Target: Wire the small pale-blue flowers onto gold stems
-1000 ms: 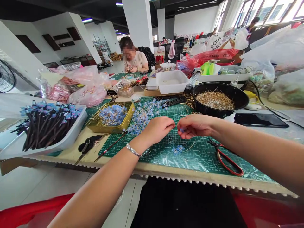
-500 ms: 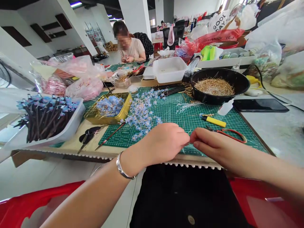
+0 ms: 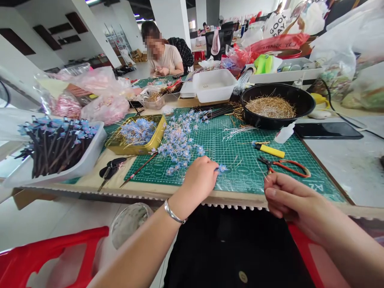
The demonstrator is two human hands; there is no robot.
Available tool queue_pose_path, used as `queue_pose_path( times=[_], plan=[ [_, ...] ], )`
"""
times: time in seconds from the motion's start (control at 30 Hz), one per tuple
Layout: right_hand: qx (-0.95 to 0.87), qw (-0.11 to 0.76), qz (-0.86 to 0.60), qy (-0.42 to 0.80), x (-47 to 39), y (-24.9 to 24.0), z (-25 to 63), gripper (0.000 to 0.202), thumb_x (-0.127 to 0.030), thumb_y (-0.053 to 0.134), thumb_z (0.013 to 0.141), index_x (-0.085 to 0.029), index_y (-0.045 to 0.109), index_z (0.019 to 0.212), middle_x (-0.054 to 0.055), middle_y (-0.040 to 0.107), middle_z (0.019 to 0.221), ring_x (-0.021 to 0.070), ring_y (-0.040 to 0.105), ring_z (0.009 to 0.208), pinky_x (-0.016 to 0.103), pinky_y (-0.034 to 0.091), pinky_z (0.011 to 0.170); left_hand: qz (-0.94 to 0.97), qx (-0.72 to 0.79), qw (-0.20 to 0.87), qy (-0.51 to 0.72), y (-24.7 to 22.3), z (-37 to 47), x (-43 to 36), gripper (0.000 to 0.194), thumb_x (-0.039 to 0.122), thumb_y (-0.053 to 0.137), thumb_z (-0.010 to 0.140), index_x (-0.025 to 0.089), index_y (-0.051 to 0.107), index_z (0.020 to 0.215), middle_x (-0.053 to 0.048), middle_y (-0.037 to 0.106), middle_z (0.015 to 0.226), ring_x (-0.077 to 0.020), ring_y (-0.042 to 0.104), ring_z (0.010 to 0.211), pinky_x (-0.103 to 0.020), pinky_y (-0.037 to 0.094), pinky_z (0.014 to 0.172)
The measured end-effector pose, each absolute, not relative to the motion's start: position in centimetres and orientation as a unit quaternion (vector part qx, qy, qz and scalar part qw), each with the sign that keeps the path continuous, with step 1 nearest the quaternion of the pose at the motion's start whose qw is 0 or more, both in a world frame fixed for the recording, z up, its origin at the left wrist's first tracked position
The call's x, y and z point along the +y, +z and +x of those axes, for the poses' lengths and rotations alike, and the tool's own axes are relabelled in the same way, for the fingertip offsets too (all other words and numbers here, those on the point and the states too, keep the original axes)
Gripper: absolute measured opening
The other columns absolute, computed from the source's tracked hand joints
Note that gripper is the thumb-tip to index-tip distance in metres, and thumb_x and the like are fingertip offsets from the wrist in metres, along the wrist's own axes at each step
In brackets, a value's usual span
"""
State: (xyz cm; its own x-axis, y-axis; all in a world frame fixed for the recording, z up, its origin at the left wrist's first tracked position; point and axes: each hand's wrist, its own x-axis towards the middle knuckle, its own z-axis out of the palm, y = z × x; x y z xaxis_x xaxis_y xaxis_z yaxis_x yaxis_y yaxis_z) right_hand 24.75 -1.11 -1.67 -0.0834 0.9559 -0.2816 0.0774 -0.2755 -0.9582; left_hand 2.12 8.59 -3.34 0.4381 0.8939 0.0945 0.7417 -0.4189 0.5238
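My left hand [image 3: 200, 176], with a silver bangle on the wrist, is closed on a small blue flower [image 3: 222, 169] that pokes out past its fingertips over the mat's front part. Farther right, my right hand [image 3: 285, 196] pinches a thin wire [image 3: 263, 171] that slants up from its fingertips. Many blue flowers with gold stems [image 3: 177, 140] lie on the green cutting mat [image 3: 240, 160]. More of them fill a gold tin [image 3: 147, 149]. Pliers with orange handles [image 3: 292, 167] rest just beyond my right hand, near a yellow lighter [image 3: 271, 151].
A black bowl of gold wires [image 3: 270, 110], a small white bottle [image 3: 285, 133] and a phone [image 3: 328, 131] stand at the right. At the left are a white tray of dark stems [image 3: 97, 148] and black scissors [image 3: 111, 170]. A person [image 3: 166, 58] sits across the table.
My hands have moved apart, the left one leftward and the right one to the right and down. The blue flower, the wire and the whole pliers now show.
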Motion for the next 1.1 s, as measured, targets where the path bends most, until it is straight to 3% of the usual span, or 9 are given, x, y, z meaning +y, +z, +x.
queue_pose_path(
  times=[0.13, 0.27, 0.4, 0.53, 0.67, 0.77, 0.83, 0.97, 1.1],
  plan=[
    [-0.464, 0.354, -0.544, 0.603, -0.7, -2.6, 23.4, 0.037, -0.055, 0.068, 0.085, -0.021, 0.055, 0.079, -0.008, 0.046, 0.059, 0.0082, 0.042, 0.049, 0.024, 0.027, 0.050, 0.767, 0.521, 0.324, 0.187, -3.0, 1.1, 8.8, 0.009, 0.014, 0.068, 0.080, 0.020, 0.065, 0.075, -0.002, 0.065, 0.079, -0.0205, 0.060, 0.074, -0.037, 0.051, 0.073],
    [-0.476, 0.362, -0.546, 0.587, 0.0, -3.8, 22.4, 0.035, -0.054, 0.069, 0.084, -0.020, 0.060, 0.080, -0.008, 0.047, 0.058, 0.0074, 0.041, 0.049, 0.024, 0.026, 0.051, 0.676, 0.519, 0.473, 0.223, -2.1, 0.3, 8.5, 0.012, 0.022, 0.070, 0.081, 0.020, 0.058, 0.078, 0.001, 0.063, 0.072, -0.0151, 0.060, 0.065, -0.029, 0.052, 0.062],
    [-0.479, 0.419, -0.554, 0.537, 0.5, -4.1, 21.2, 0.034, -0.055, 0.069, 0.083, -0.022, 0.063, 0.087, -0.007, 0.050, 0.062, 0.0093, 0.044, 0.053, 0.026, 0.034, 0.054, 0.575, 0.487, 0.603, 0.261, -1.2, 1.3, 7.2, 0.013, 0.021, 0.059, 0.090, 0.019, 0.048, 0.083, -0.001, 0.064, 0.075, -0.0120, 0.068, 0.069, -0.027, 0.059, 0.071],
    [-0.468, 0.437, -0.564, 0.521, 1.3, -3.7, 19.9, 0.032, -0.051, 0.070, 0.084, -0.020, 0.063, 0.086, -0.006, 0.053, 0.066, 0.0080, 0.045, 0.050, 0.025, 0.034, 0.048, 0.531, 0.476, 0.640, 0.285, -1.7, 3.2, 5.5, 0.015, 0.012, 0.049, 0.094, 0.020, 0.042, 0.083, -0.004, 0.066, 0.081, -0.0113, 0.072, 0.077, -0.027, 0.061, 0.081],
    [-0.445, 0.438, -0.581, 0.522, 2.5, -4.0, 19.3, 0.026, -0.039, 0.064, 0.094, -0.017, 0.060, 0.080, -0.007, 0.052, 0.064, 0.0061, 0.043, 0.047, 0.020, 0.034, 0.044, 0.565, 0.477, 0.605, 0.295, -2.9, 4.4, 5.0, 0.016, 0.015, 0.052, 0.096, 0.020, 0.042, 0.084, -0.006, 0.069, 0.082, -0.0143, 0.075, 0.081, -0.031, 0.062, 0.081],
    [-0.432, 0.446, -0.597, 0.507, 3.9, -4.4, 19.9, 0.025, -0.033, 0.064, 0.096, -0.016, 0.058, 0.079, -0.009, 0.050, 0.062, 0.0049, 0.042, 0.045, 0.018, 0.034, 0.041, 0.637, 0.489, 0.515, 0.301, -3.4, 4.1, 5.5, 0.010, 0.018, 0.058, 0.093, 0.018, 0.051, 0.086, -0.007, 0.071, 0.083, -0.0192, 0.074, 0.079, -0.037, 0.063, 0.076],
    [-0.431, 0.457, -0.606, 0.488, 5.0, -4.1, 20.6, 0.024, -0.031, 0.065, 0.096, -0.015, 0.058, 0.078, -0.009, 0.050, 0.062, 0.0043, 0.041, 0.045, 0.017, 0.033, 0.040, 0.698, 0.491, 0.421, 0.306, -3.5, 3.6, 6.0, 0.003, 0.015, 0.058, 0.092, 0.016, 0.059, 0.090, -0.009, 0.072, 0.090, -0.0232, 0.072, 0.087, -0.044, 0.060, 0.082],
    [-0.435, 0.482, -0.603, 0.463, 6.8, -2.5, 21.9, 0.025, -0.028, 0.066, 0.094, -0.016, 0.057, 0.074, -0.009, 0.050, 0.062, 0.0045, 0.040, 0.045, 0.017, 0.032, 0.040, 0.820, 0.423, 0.261, 0.283, -4.4, 2.8, 6.8, 0.019, 0.009, 0.057, 0.091, 0.018, 0.072, 0.099, -0.010, 0.072, 0.113, -0.0274, 0.064, 0.111, -0.049, 0.052, 0.099],
    [-0.446, 0.514, -0.572, 0.458, 6.9, -0.2, 23.1, 0.025, -0.035, 0.073, 0.085, -0.018, 0.059, 0.075, -0.007, 0.048, 0.062, 0.0063, 0.040, 0.050, 0.019, 0.032, 0.042, 0.866, 0.390, 0.148, 0.276, -5.7, 2.5, 7.8, 0.022, 0.008, 0.059, 0.091, 0.015, 0.074, 0.105, -0.011, 0.075, 0.112, -0.0265, 0.068, 0.103, -0.046, 0.058, 0.091]
  ],
)
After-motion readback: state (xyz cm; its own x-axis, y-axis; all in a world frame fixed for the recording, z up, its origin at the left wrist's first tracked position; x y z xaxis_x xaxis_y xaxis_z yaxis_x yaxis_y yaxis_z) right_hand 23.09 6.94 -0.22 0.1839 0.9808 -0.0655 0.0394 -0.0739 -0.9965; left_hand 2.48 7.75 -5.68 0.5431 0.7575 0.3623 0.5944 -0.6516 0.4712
